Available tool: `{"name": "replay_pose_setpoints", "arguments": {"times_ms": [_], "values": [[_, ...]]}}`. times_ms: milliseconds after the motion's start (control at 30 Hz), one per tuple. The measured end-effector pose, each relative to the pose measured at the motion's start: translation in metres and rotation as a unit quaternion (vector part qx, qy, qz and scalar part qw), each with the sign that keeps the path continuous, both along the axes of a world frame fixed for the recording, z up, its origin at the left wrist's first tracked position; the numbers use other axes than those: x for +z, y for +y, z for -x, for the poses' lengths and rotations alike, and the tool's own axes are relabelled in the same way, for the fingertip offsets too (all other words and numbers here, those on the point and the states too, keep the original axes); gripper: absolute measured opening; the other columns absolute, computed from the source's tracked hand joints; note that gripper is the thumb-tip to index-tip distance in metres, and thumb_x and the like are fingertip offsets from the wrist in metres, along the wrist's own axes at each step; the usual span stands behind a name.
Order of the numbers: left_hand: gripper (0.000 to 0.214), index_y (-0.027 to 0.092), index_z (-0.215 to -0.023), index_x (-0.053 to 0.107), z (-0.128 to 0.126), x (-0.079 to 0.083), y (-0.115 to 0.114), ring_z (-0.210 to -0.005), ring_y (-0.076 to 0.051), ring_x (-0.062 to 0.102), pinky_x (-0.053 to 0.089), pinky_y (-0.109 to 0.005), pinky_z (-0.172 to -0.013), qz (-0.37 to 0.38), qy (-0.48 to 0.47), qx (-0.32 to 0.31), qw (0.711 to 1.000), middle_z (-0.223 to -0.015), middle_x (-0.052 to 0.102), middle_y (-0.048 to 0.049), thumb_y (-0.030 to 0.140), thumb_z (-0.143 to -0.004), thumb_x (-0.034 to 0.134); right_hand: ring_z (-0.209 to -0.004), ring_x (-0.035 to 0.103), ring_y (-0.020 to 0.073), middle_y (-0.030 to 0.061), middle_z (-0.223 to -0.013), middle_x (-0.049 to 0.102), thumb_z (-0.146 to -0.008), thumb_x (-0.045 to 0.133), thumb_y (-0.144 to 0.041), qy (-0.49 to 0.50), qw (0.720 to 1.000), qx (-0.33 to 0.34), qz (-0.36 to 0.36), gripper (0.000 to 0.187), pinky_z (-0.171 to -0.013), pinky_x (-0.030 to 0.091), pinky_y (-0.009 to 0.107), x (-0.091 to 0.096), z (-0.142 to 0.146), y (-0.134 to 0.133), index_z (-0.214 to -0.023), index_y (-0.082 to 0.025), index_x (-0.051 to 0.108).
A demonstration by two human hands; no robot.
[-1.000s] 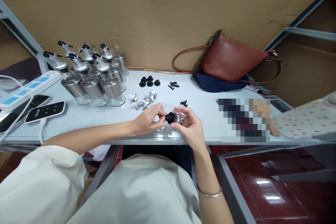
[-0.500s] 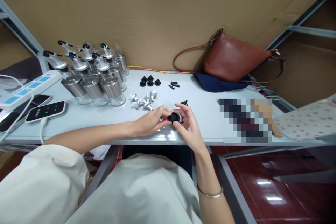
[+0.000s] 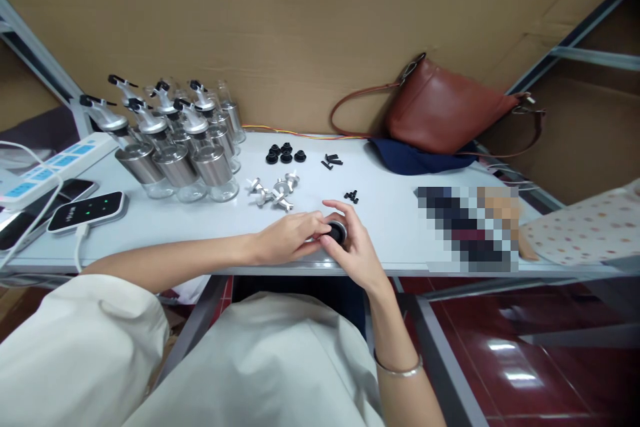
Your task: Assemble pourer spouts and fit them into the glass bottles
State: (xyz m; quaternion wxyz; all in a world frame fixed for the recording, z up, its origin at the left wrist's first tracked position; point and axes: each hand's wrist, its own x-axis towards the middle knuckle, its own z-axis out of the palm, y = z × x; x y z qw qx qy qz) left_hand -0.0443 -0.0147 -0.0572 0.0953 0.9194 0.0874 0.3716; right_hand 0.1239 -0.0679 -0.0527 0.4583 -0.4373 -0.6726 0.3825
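Near the table's front edge, a silver pourer head with a round black stopper (image 3: pixel 337 233) is between my two hands. My right hand (image 3: pixel 357 247) is curled around its silver rim, thumb toward me. From the left, the closed fingers of my left hand (image 3: pixel 293 237) press against the black part; their tips partly cover it. Just beyond my hands lie several silver pourer spouts (image 3: pixel 281 193) in a loose group. Further back are several black stoppers (image 3: pixel 285 155) and a few thin black pieces (image 3: pixel 332 161). Tiny black parts (image 3: pixel 352 197) sit beyond my right hand.
At the left stand glass-and-steel bottles (image 3: pixel 180 170), several fitted with pourers. A power strip (image 3: pixel 60 167), a phone and a small black device (image 3: pixel 87 212) with a white cable lie left of them. Back right, a brown handbag (image 3: pixel 445 110) rests on dark blue cloth (image 3: pixel 420 159).
Both hands have shifted slightly toward me with the pourer head. My left fingers have folded more over the stopper, and the tiny black parts behind my right hand now show more fully.
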Motion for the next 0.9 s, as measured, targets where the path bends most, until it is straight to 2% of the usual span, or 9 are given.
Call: {"name": "replay_pose_setpoints", "arguments": {"times_ms": [167, 267, 467, 667, 900], "values": [[0.011, 0.019, -0.098, 0.041, -0.0015, -0.0003, 0.0004, -0.06, -0.011, 0.051, 0.044, -0.024, -0.061, -0.064, -0.008, 0.022, 0.998, -0.078, 0.058, -0.0016, 0.028, -0.098, 0.036, -0.078, 0.058, 0.0198, 0.0015, -0.083, 0.06, -0.082, 0.055, -0.034, 0.002, 0.999, 0.043, -0.024, 0.046, -0.066, 0.043, 0.031, -0.0005, -0.0023, 0.0002, -0.124, -0.02, 0.041], [0.01, 0.019, -0.098, 0.041, -0.0024, 0.0001, 0.0005, -0.058, -0.011, 0.051, 0.043, -0.023, -0.06, -0.077, -0.015, 0.03, 0.997, -0.076, 0.058, -0.0008, 0.028, -0.098, 0.037, -0.081, 0.058, 0.0213, 0.0013, -0.08, 0.058, -0.084, 0.052, -0.035, 0.009, 0.998, 0.057, -0.02, 0.045, -0.069, 0.043, 0.032, -0.0017, -0.0033, 0.0003, -0.125, -0.019, 0.041], [0.013, 0.017, -0.101, 0.043, -0.0034, 0.0006, -0.0005, -0.06, -0.011, 0.055, 0.044, -0.024, -0.061, -0.076, -0.013, 0.041, 0.996, -0.077, 0.061, -0.0024, 0.027, -0.099, 0.035, -0.084, 0.056, 0.0208, 0.0, -0.081, 0.052, -0.087, 0.049, -0.034, 0.026, 0.998, 0.058, 0.019, 0.035, -0.072, 0.043, 0.033, -0.0059, -0.0043, -0.0001, -0.119, -0.023, 0.038], [0.013, 0.017, -0.101, 0.045, -0.002, -0.001, -0.0003, -0.064, -0.012, 0.058, 0.042, -0.025, -0.062, -0.063, 0.013, 0.05, 0.997, -0.081, 0.063, -0.0038, 0.023, -0.098, 0.034, -0.079, 0.054, 0.0182, -0.0016, -0.08, 0.049, -0.086, 0.048, -0.027, 0.031, 0.998, 0.043, 0.028, 0.028, -0.068, 0.043, 0.03, -0.0073, -0.0038, -0.0014, -0.113, -0.026, 0.038], [0.013, 0.017, -0.105, 0.046, 0.0003, -0.0039, 0.0018, -0.068, -0.014, 0.059, 0.043, -0.028, -0.069, -0.002, 0.029, 0.031, 0.999, -0.083, 0.064, -0.0043, 0.023, -0.096, 0.038, -0.088, 0.055, 0.0185, 0.0016, -0.092, 0.053, -0.089, 0.046, -0.027, 0.039, 0.998, 0.041, 0.025, 0.027, -0.075, 0.044, 0.032, -0.0063, -0.0021, -0.0014, -0.114, -0.025, 0.036]]}}
